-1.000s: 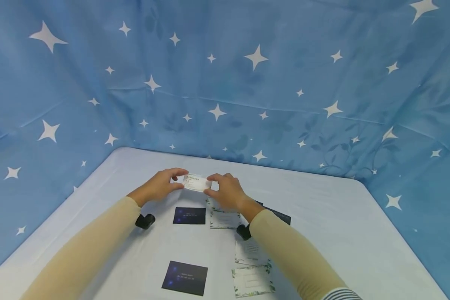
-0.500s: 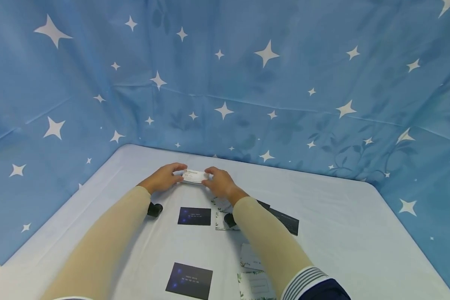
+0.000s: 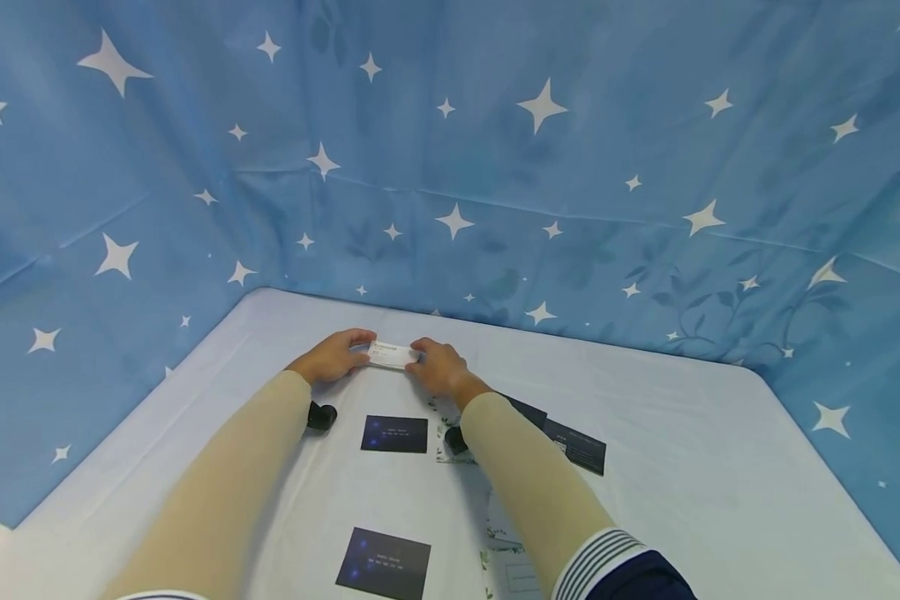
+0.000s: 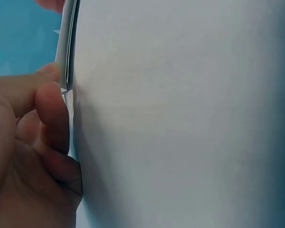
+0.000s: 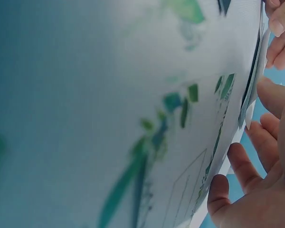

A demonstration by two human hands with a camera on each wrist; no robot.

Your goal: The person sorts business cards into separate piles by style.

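A small stack of cards (image 3: pixel 393 355), white with printed text on top, lies at or just above the far part of the white table. My left hand (image 3: pixel 335 357) pinches its left end between thumb and finger; the left wrist view shows the stack (image 4: pixel 69 42) edge-on, several layers thick. At the right end, my right hand (image 3: pixel 438 367) grips it with thumb and fingers. From the right wrist view the layers of the stack (image 5: pixel 252 76) fan slightly apart at the near end. Whether the stack touches the cloth is unclear.
Two dark blue cards lie nearer me, one mid-table (image 3: pixel 394 434), one at the front (image 3: pixel 384 563). Black cards (image 3: pixel 579 448) lie right of my right forearm. White leaf-bordered cards (image 3: pixel 512 577) are partly hidden under that arm. A starry blue curtain (image 3: pixel 495 167) borders the table (image 3: pixel 690 467).
The stack has gone from tilted up toward me to lying flatter and lower. Both hands came down with it and kept their hold. The head view shifted slightly.
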